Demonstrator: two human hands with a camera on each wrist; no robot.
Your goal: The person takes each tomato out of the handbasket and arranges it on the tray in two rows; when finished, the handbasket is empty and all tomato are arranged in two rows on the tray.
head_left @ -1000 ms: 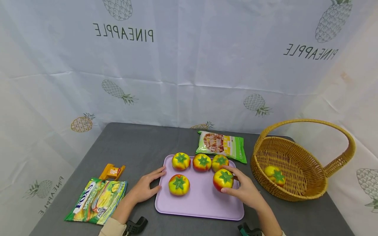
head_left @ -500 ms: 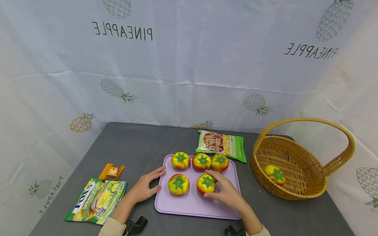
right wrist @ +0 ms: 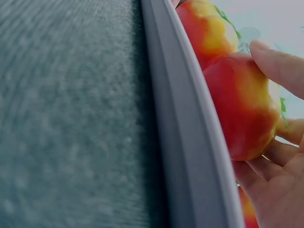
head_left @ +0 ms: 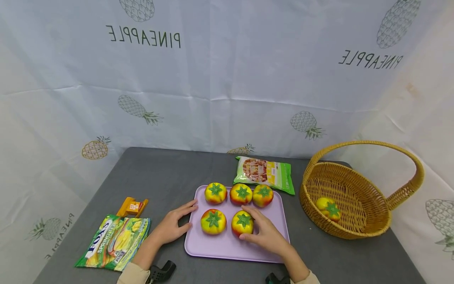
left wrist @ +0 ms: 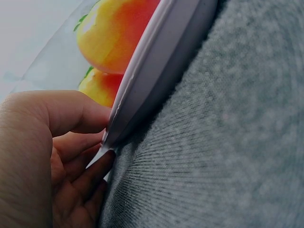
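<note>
A lilac tray (head_left: pixel 227 250) lies on the dark table. My right hand (head_left: pixel 266 233) holds a red-and-yellow tomato-like fruit (head_left: pixel 241 228) with a green star-shaped top, thumb on the near side and fingers on the far side. In the right wrist view that fruit (right wrist: pixel 242 107) sits low behind the tray's wall (right wrist: pixel 190 114). Beside it, to the left, is a like fruit (head_left: pixel 213 223); three more stand along the back, one of them a fruit (head_left: pixel 215 192) at the left corner. My left hand (head_left: pixel 173 225) touches the tray's left edge with thumb and fingers spread.
Right of the tray stands a wicker basket (head_left: pixel 354 234) with a tall handle and one similar fruit (head_left: pixel 328 209) inside. A green snack bag (head_left: pixel 264 173) lies behind the tray. At left are a FOX'S bag (head_left: pixel 113 242) and a small orange packet (head_left: pixel 132 207).
My right hand has carried the fruit leftward over the tray, to beside the front-left fruit. The left hand stays at the tray's edge.
</note>
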